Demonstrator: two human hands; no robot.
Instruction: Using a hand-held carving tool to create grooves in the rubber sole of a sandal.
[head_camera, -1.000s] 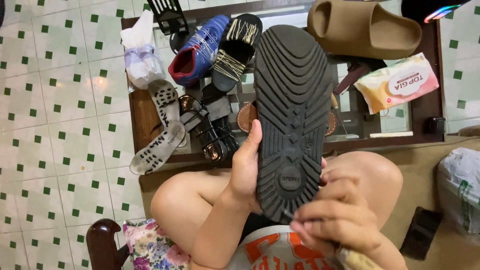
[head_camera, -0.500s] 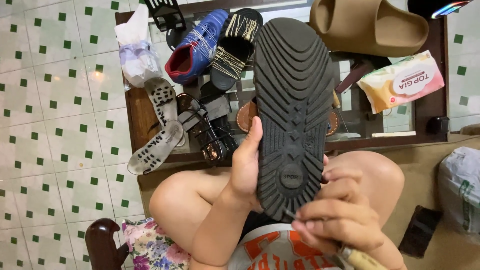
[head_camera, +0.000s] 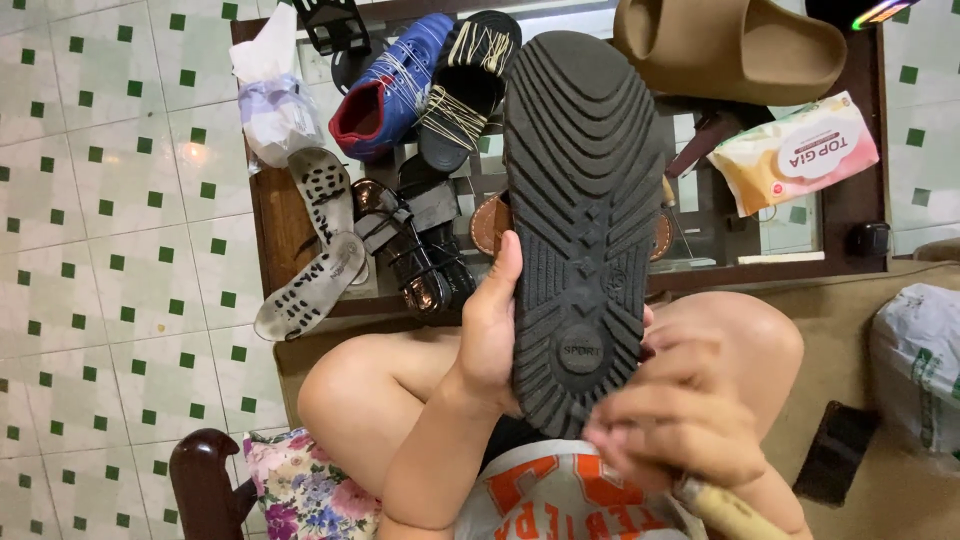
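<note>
Left hand (head_camera: 492, 335) is closed around the edge of the black sandal (head_camera: 583, 220), which is held sole-up over the lap, in front of the tabletop (head_camera: 275, 225); right hand (head_camera: 685, 420) is curled on a pale-handled tool (head_camera: 725, 510) at the heel; the sole looks whole, so the work is judged barely begun.

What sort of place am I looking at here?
Likely a home shoe-repair spot: a low glass-topped table piled with sandals and a blue shoe, on a tiled floor.
</note>
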